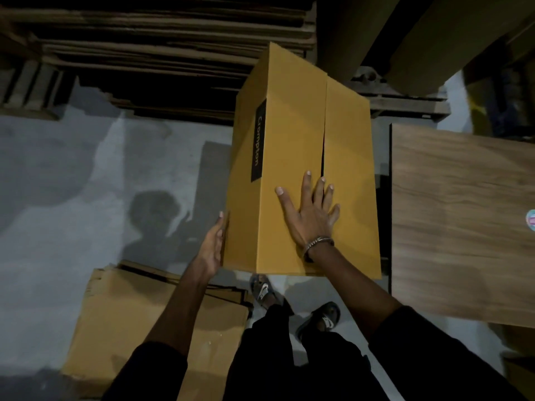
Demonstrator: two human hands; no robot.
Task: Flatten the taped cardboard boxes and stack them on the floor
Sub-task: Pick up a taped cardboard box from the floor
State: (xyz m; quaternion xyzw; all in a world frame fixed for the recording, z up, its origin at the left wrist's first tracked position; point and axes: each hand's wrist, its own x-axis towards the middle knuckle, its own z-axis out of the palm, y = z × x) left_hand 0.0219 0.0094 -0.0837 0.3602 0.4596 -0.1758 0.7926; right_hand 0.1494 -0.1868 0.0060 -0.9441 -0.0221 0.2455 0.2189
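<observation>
Cardboard, yellow-brown and still a full rectangular box with a black label strip on its side, sits held in the air above the grey concrete floor, beside the wood-grain worktop. From the head view, the right hand lies flat on top, fingers straight and spread near the seam between the 2 flaps, likely to steady it. The left hand presses open against the side wall. Flattened brown cardboard sheets lie below on the floor, probably the growing stack.

box mustard, black label; floor grey; board woodgrain
</observation>
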